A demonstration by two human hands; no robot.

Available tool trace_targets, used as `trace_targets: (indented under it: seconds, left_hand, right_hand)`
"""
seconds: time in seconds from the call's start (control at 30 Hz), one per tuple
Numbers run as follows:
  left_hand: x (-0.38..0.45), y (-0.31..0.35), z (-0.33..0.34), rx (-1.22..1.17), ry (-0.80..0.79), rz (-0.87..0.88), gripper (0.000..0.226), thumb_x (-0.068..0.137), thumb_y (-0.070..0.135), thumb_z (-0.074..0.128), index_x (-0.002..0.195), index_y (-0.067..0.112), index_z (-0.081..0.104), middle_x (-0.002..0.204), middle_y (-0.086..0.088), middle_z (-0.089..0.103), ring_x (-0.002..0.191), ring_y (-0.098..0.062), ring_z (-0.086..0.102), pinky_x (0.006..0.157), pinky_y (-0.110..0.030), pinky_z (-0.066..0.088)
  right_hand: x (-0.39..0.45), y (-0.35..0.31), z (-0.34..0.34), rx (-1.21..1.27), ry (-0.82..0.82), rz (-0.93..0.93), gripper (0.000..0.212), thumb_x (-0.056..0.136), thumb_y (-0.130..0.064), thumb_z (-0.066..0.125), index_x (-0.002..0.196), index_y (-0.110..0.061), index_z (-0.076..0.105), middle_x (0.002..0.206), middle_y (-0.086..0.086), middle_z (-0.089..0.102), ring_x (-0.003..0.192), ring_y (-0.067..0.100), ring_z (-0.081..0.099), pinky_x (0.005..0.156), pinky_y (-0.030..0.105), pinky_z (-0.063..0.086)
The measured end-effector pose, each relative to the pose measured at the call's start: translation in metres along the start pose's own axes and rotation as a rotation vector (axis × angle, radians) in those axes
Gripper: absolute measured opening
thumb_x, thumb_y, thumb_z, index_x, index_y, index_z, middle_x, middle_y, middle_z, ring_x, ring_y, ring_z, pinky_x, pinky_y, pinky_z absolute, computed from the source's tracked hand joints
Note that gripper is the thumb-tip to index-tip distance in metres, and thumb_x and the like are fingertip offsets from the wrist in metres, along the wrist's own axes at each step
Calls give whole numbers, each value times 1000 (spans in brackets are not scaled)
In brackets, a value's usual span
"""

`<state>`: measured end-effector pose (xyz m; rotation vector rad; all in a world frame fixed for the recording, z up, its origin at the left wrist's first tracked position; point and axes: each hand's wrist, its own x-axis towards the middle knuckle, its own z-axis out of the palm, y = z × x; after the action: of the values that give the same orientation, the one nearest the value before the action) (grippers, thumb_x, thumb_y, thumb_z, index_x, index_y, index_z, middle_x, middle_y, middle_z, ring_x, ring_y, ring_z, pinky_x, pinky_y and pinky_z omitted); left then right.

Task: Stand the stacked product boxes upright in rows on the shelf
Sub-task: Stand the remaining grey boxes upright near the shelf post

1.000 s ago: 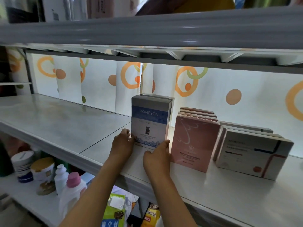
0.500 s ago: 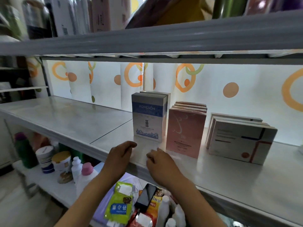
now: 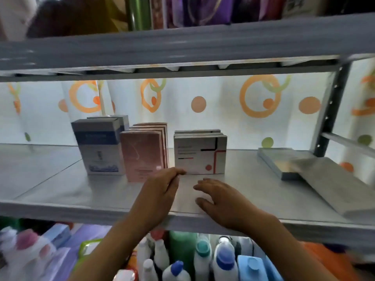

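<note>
Three rows of boxes stand upright on the grey shelf [image 3: 60, 187]: blue-and-grey boxes [image 3: 99, 147] at the left, pink boxes [image 3: 142, 151] in the middle, white boxes with red and black lines [image 3: 199, 153] to their right. At the far right, flat boxes [image 3: 284, 163] lie stacked on the shelf. My left hand [image 3: 162, 189] hovers in front of the pink and white rows, fingertips by the white box's lower left corner, holding nothing. My right hand [image 3: 219, 197] is spread low over the shelf with nothing in it.
The upper shelf's edge [image 3: 182, 43] hangs close overhead. A dark upright post [image 3: 332, 110] stands at the right. Below the shelf are several bottles [image 3: 203, 258] and packets. A patterned curtain [image 3: 223, 106] hangs behind the shelf.
Both hands let go of the blue box and moved right along the shelf front. The view swung right, bringing the flat stack into sight.
</note>
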<state>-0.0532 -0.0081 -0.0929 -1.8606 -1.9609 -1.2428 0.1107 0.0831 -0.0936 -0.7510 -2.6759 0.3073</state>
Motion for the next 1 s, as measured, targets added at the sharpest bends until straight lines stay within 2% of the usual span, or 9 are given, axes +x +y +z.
trace_targets:
  seconds: [0.07,0.17,0.3,0.4,0.53,0.63,0.73,0.83,1.0]
  left_hand:
    - [13,25,31,-79,-46,22,26,99,17,45,116,26,63,99,12,66,82,6,56,75,-3,39]
    - [33,61,76,-142,-111,44,28,100,20,43,119,26,62,111,8,66,91,3,57,77,0,36]
    - [51,105,125,-220,-198,65,26,101,21,43,119,25,62,104,2,68,73,-2,58,69,-6,40]
    - [64,128,158,-286,-272,60,26,100,20,46,120,21,62,109,-3,68,91,-20,64,79,-22,47]
    - [89,136,207,-229,-304,94,27,96,20,51,122,21,59,123,0,63,106,-16,60,91,-25,46]
    - [108,140,239,-114,-332,152,43,94,19,50,137,18,48,141,-2,50,127,-21,46,104,-30,38]
    - [119,146,258,36,-429,204,51,96,23,47,145,17,35,151,-2,36,141,-23,27,111,-34,30]
    - [123,143,261,141,-435,233,43,96,28,45,137,14,45,146,-4,42,139,-23,30,108,-35,35]
    - [124,129,245,185,-360,207,35,95,40,48,115,13,57,117,-7,55,117,-23,45,88,-38,50]
  right_hand:
    - [-18,34,-17,-15,86,97,42,98,-37,51,139,-27,50,147,-6,47,135,11,42,111,25,29]
    - [-43,80,-38,-40,195,235,39,97,-35,53,135,-25,55,142,-6,52,131,11,46,107,23,32]
    - [-71,128,-61,-64,344,409,34,92,-28,60,125,-21,62,129,-1,61,119,16,55,102,28,40]
    - [-88,160,-76,-92,434,519,32,87,-25,63,117,-14,65,116,6,65,110,23,57,96,33,46]
    - [-101,191,-88,-170,362,662,48,84,-48,65,120,-17,60,119,4,61,110,22,56,95,37,48]
    - [-105,204,-90,-201,327,701,39,83,-54,61,102,-21,60,102,0,61,96,19,58,85,33,50]
    - [-105,210,-89,-236,349,703,43,86,-53,59,111,-19,62,107,2,62,102,21,59,89,33,50]
    - [-99,214,-88,-264,365,730,42,87,-53,58,110,-18,62,108,4,63,100,21,60,91,36,52]
    - [-89,223,-89,-283,375,793,39,90,-50,53,102,-14,61,101,6,64,97,25,59,91,39,48]
